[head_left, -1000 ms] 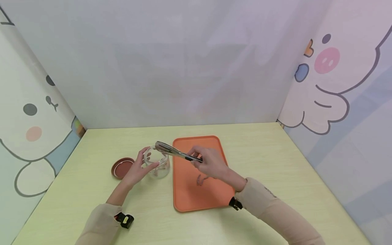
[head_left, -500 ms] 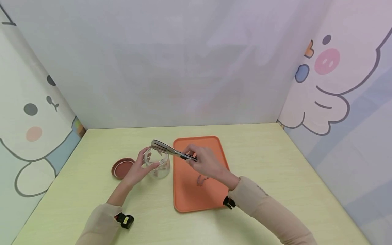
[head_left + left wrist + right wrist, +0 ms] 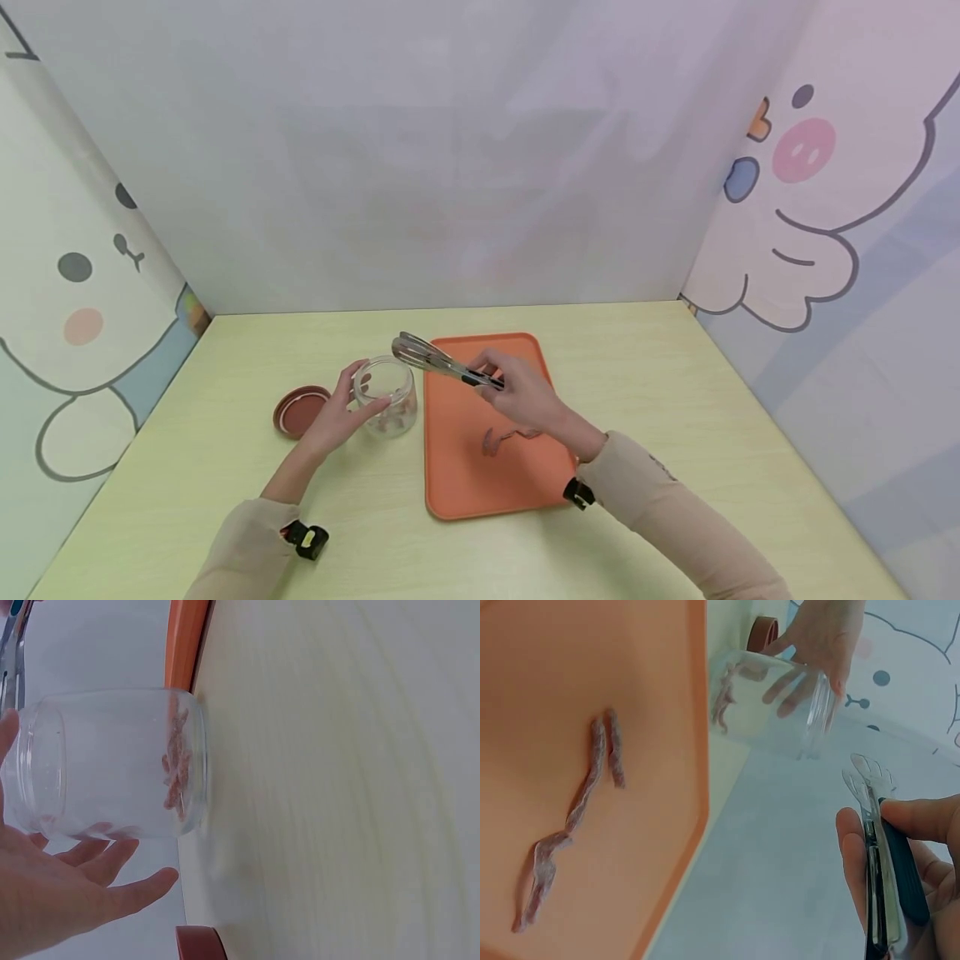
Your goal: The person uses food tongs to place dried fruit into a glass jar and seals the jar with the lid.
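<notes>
A clear glass jar (image 3: 403, 412) stands on the table. My left hand (image 3: 333, 423) grips it near the rim, thumb on the near side and fingers on the far side. Several brownish-red, jerky-like strips (image 3: 177, 765) lie on its bottom. My right hand (image 3: 525, 398) holds metal tongs (image 3: 435, 358) with dark handle grips, thumb on one side and fingers on the other. The tongs' slotted tips (image 3: 866, 776) are slightly parted beside and above the jar's mouth, with nothing seen between them. Further wrinkled strips (image 3: 546, 870) lie on the orange tray (image 3: 465, 487) below my right hand.
Left of the jar, partly behind my left hand, lies a reddish-brown round lid (image 3: 300, 414). The tray's raised edge runs close to the jar's right side. A pale curtain (image 3: 450, 208) closes off the table's back edge, with cartoon-printed sheets at both sides.
The tongs moved left over the jar's mouth with a brownish strip at their tips, then spread and drew back right, without it. My left hand and the jar stayed in place.
</notes>
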`<action>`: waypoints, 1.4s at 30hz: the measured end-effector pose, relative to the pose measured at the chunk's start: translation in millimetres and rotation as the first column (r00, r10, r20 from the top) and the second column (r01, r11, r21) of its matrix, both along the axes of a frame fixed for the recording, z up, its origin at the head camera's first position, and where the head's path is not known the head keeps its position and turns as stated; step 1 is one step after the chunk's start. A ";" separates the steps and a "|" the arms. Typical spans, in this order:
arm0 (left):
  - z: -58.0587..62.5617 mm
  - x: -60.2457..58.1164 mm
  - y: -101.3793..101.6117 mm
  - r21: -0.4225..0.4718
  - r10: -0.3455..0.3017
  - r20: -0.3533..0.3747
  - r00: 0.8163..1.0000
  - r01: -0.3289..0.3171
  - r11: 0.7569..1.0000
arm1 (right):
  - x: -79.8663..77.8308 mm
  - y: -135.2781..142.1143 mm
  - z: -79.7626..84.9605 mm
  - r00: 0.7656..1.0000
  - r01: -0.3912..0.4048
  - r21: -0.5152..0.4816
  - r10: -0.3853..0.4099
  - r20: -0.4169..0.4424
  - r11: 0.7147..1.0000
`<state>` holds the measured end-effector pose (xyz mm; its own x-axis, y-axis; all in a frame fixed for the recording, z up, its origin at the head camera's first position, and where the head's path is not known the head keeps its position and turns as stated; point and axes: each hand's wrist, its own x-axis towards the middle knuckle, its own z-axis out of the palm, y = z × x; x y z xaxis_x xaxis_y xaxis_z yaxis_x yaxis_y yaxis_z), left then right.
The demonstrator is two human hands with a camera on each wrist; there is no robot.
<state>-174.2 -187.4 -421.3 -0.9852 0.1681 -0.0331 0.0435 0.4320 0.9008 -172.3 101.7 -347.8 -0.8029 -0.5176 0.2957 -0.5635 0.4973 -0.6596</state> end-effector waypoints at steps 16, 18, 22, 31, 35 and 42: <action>0.1 0.9 0.0 0.000 0.011 -0.007 1.000 -0.011 1.000 | -11.1 70.5 -1.9 0.994 -0.096 0.084 0.100 -0.034 0.992; 0.1 0.7 0.0 -0.002 0.011 -0.008 1.000 -0.011 1.000 | -11.4 77.9 -3.8 0.994 -0.105 0.091 0.107 -0.018 0.990; -0.1 0.4 -0.1 -0.001 0.008 -0.010 1.000 -0.008 1.000 | -16.9 95.3 -16.4 0.992 -0.125 0.122 0.125 0.005 0.985; -0.7 0.7 0.2 0.001 0.006 -0.018 1.000 -0.006 1.000 | -13.4 121.3 -29.4 0.983 -0.170 0.213 0.180 -0.026 0.962; -1.0 0.5 0.5 -0.002 0.006 -0.017 1.000 -0.006 1.000 | -9.2 129.5 -33.4 0.983 -0.175 0.248 0.183 -0.008 0.953; -0.3 0.6 0.9 0.004 0.003 -0.018 1.000 -0.003 1.000 | 1.3 141.3 -32.5 0.983 -0.174 0.298 0.185 -0.009 0.939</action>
